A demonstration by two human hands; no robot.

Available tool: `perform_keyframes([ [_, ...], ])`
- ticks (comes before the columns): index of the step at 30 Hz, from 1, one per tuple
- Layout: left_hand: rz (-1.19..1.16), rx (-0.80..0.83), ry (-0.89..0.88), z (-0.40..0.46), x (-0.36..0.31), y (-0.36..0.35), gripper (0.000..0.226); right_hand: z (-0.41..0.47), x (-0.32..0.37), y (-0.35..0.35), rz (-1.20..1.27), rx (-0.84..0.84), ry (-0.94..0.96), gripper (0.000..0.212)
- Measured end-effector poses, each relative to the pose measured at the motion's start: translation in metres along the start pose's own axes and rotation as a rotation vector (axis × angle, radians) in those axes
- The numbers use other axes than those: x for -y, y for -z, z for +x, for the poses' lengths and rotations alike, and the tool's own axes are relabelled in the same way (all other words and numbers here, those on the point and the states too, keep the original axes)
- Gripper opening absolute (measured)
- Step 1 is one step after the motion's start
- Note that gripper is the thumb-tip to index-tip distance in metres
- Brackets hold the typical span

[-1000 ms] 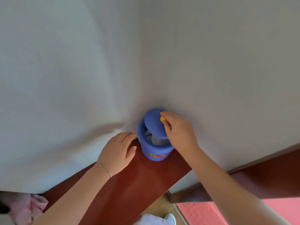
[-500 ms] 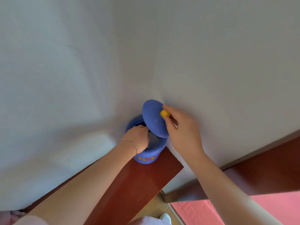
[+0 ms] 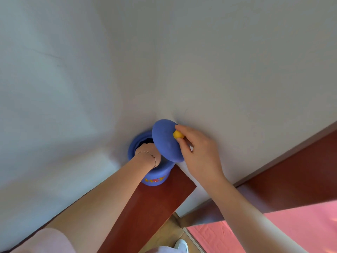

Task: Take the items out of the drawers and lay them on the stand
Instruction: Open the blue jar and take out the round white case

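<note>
left hand (image 3: 148, 152) reaches into the blue jar (image 3: 155, 177), fingers hidden inside (grip cannot be told) | jar stands on the red-brown stand (image 3: 155, 207) against the wall | right hand (image 3: 198, 154) pinches the yellow knob (image 3: 178, 134), holding the lid (image 3: 166, 140) tilted above the jar

Blue jar (image 3: 155, 177) and its lid (image 3: 164, 141) look like matte, smooth plastic, yellow knob (image 3: 177, 134) too. The bench (image 3: 145, 212) is glossy reddish wood veneer, wall (image 3: 218, 61) flat matte paint, pink mat (image 3: 273, 232) textured cloth.
</note>
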State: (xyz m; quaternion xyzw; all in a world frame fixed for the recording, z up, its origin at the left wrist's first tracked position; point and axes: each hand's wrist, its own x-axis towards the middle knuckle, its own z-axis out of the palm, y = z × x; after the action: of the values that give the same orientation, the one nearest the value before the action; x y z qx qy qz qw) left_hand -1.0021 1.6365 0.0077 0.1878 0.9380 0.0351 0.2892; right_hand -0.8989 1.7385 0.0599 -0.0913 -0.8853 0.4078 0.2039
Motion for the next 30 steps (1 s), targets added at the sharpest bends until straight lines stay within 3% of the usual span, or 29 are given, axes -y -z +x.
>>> perform_keyframes([
  [7, -0.026, -0.008, -0.026, -0.003, 0.001, 0.006, 0.03, -0.002, 0.0, 0.001, 0.001, 0.0, -0.009, 0.028],
  [12, -0.175, -0.03, -0.046, 0.002, 0.008, 0.0, 0.026, -0.003, 0.002, 0.0, 0.003, 0.002, -0.016, 0.028],
  [17, -0.3, -0.091, -0.065, 0.0, 0.012, 0.001, 0.042, -0.002, 0.003, -0.002, -0.002, 0.01, -0.014, 0.029],
  [23, -0.368, -0.306, -0.069, -0.021, 0.022, 0.013, 0.03, 0.0, 0.006, -0.006, 0.003, 0.001, 0.008, 0.028],
  [30, -0.522, -0.532, -0.139, -0.038, 0.066, 0.01, 0.034, 0.008, 0.005, -0.019, -0.014, 0.008, 0.032, 0.027],
])
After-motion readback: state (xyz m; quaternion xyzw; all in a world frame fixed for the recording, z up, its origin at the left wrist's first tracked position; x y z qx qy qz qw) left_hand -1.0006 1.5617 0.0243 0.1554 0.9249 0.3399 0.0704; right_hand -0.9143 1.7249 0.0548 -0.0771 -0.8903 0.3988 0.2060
